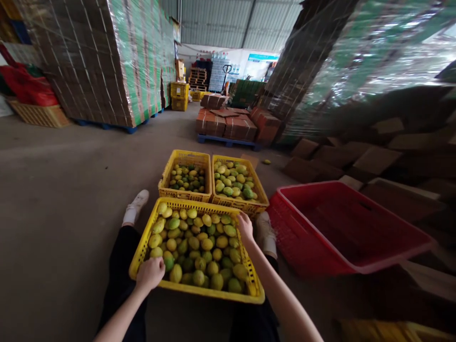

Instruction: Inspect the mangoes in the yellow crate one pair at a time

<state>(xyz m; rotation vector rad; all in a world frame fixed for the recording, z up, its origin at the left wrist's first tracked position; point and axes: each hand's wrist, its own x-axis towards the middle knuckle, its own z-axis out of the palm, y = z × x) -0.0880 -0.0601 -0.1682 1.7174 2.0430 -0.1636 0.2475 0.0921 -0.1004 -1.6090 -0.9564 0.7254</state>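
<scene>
A yellow plastic crate (192,286) full of yellow-green, lemon-like fruit (194,243) sits between my legs. My left hand (151,273) is closed at its near left corner, knuckles up, over the rim and close to the fruit. At the far right corner my right hand (245,227) is closed round the side rim. The fingertips of both hands are mostly hidden. Just beyond, touching or nearly touching this crate, stand two more yellow crates, a left one (185,194) partly filled with smaller, greener fruit and a right one (261,199) holding larger fruit.
A big red crate (306,228) stands at the right, beside flattened cardboard (374,161). Tied cardboard stacks lie on a blue pallet (228,141) ahead. Wrapped pallet loads (137,61) rise on both sides. One loose fruit (266,162) lies on the floor.
</scene>
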